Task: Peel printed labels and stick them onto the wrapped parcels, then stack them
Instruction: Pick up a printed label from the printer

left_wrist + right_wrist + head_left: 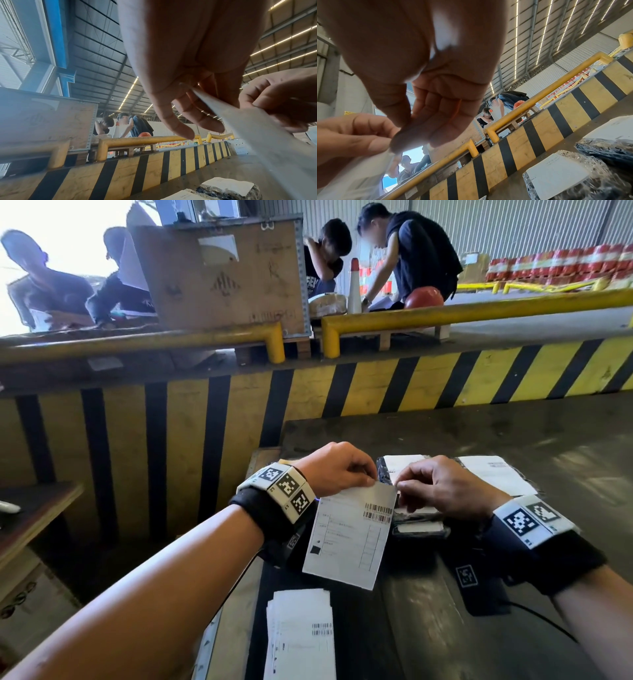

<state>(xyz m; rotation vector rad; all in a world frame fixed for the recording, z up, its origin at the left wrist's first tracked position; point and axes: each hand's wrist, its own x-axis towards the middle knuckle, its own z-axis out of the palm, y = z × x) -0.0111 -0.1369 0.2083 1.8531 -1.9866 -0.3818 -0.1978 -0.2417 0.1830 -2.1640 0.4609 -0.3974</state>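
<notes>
A white printed label sheet (349, 537) with barcodes hangs in the air over the dark table (513, 433). My left hand (337, 470) pinches its top left edge. My right hand (442, 486) pinches the top right corner with thumb and forefinger. The left wrist view shows the label sheet (267, 129) edge-on between both hands. Black wrapped parcels (416, 523) with white labels lie just beyond and under my right hand; the right wrist view shows a labelled parcel (559, 178) and another parcel (607, 146) behind it.
A pile of more label sheets (301, 635) lies near the table's front edge. Behind the table runs a yellow-and-black striped barrier (239, 412) with yellow rails (445, 314). A wooden crate (222, 275) and several people are beyond it. A low shelf (30, 518) is at left.
</notes>
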